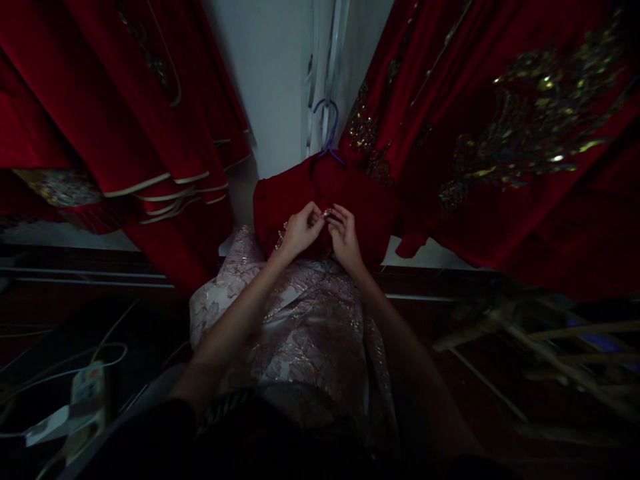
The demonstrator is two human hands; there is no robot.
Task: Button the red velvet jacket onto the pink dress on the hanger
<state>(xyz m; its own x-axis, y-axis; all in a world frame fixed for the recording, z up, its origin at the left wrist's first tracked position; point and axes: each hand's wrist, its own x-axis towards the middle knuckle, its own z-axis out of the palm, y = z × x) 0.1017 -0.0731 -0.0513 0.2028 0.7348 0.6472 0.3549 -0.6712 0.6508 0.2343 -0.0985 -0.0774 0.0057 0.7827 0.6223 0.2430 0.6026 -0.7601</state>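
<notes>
A red garment (280,193) hangs on a purple hanger (334,127) in front of me. Over its chest, my left hand (303,230) and my right hand (344,237) come close together with their fingertips pinched. Between them is a small sparkling ornament (327,213), which looks like beads or rhinestones; its exact kind is too small and dark to tell. A beaded strand (281,237) shows beside my left wrist, against the red cloth. Pale pink floral brocade (315,327) spreads below the garment, under my forearms.
Red drapes with light piping (150,133) hang at left. On the right hangs red cloth with gold sequin embroidery (540,127). A power strip (90,393) with cables lies at lower left. Wooden slats (520,333) stand at lower right. A pale wall (270,60) is behind.
</notes>
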